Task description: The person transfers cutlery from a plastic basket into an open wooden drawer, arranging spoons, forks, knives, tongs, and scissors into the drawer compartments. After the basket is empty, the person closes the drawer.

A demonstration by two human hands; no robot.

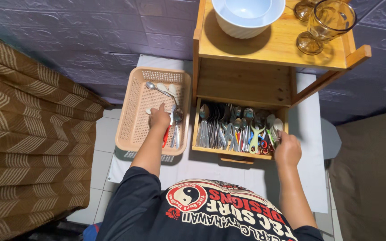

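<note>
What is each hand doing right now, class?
Left hand: in the basket, over the spoons; grip cannot be told.
Right hand: reaching into the cutlery drawer; grip cannot be told.

Fingertips of right hand (287,149) buried among cutlery (237,129) in drawer (233,151); grip unclear. White bowl (248,15) and amber glasses (325,24) cut off by top edge. Under left hand (159,118), red-handled utensil (165,137) partly hidden.

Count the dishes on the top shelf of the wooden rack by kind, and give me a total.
White bowl: 1
Amber stemmed glasses: 2, the second partly cut off by the picture's edge
Total on the top shelf: 3
</note>
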